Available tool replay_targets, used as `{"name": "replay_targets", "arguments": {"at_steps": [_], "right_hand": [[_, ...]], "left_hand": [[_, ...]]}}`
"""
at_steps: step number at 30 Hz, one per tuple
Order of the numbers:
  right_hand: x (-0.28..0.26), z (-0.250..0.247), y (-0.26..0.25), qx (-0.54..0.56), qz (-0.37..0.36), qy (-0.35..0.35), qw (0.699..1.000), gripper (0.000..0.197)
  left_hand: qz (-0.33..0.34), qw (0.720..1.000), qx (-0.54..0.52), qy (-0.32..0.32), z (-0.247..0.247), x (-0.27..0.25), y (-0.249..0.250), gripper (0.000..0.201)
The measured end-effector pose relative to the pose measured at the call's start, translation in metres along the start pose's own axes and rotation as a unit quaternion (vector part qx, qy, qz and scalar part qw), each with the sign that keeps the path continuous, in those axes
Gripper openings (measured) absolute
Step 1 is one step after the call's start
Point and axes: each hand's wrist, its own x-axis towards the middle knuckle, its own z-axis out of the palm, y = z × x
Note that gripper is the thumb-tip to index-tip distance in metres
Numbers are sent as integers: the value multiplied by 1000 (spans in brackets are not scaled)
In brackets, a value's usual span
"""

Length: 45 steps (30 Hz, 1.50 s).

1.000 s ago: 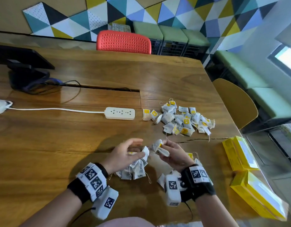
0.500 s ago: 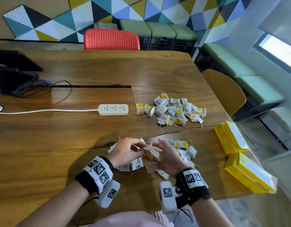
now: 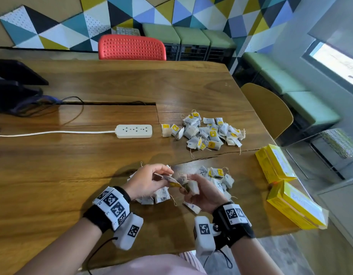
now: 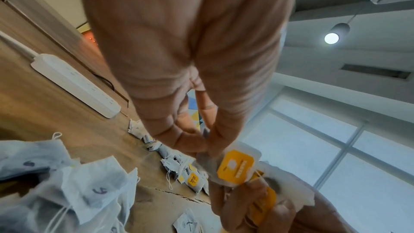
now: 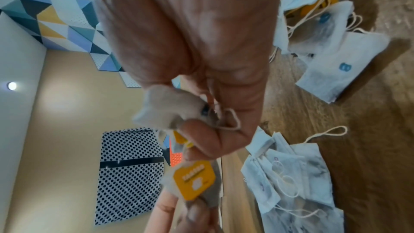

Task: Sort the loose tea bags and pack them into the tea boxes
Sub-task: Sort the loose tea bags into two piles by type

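Observation:
Low over the near table edge my left hand (image 3: 166, 176) pinches a tea bag with a yellow tag (image 3: 174, 184), also close up in the left wrist view (image 4: 235, 167). Right beside it my right hand (image 3: 188, 188) grips another crumpled tea bag (image 3: 193, 186) with its string looped over a finger (image 5: 168, 109). Loose tea bags lie in three heaps: under my left hand (image 3: 160, 196), right of my right hand (image 3: 218, 176), and a larger far heap (image 3: 207, 132). Two yellow tea boxes (image 3: 274, 163) (image 3: 294, 205) lie shut at the right edge.
A white power strip (image 3: 134, 131) with its cable lies left of the far heap. A dark device with cables (image 3: 14, 90) sits at the far left. A red chair (image 3: 132, 47) and a yellow chair (image 3: 269, 112) stand at the table's edges. A crack (image 3: 221, 154) runs across the wood.
My hands have come together: a second ago the right hand held its tea bag apart from the left, now both hold bags that touch. The view has shifted slightly left.

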Motion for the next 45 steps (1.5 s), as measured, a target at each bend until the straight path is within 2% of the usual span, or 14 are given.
{"name": "replay_targets", "arguments": {"at_steps": [5,8,12,17,21,24,28,31,35,39,45], "right_hand": [[6,-4,-1,-13,-19,-16,1000,10],[9,-6,0,-14,-21,-18,1000,17],[13,-5,2,43,-15,-36,998,10],[20,-9,6,127,-10,-32,991,33],[16,-9,10,124,-14,-63,990,33],[15,-12,11,65,-28,-54,996,27],[23,-17,8,8,-24,-48,999,20],[24,-17,1,33,-22,-58,998,16],[23,-19,-9,112,4,-15,994,19],[22,-28,-15,88,14,37,995,20],[7,-46,-24,77,18,25,997,20]], "left_hand": [[18,1000,-7,-14,-1,-1,-5,19],[-11,999,-32,-19,-1,-2,-8,17],[-24,998,-64,-11,-4,-3,-8,21],[0,998,-54,17,-9,-2,-7,15],[10,998,-54,10,-12,-2,-2,11],[-11,997,-78,13,-12,0,0,12],[-29,994,-87,56,-12,6,6,13],[-30,990,-101,93,-15,10,12,7],[-31,984,-99,144,-19,10,16,11],[-53,978,-110,169,-10,3,14,8],[-82,956,-141,243,0,-3,10,8]]}}
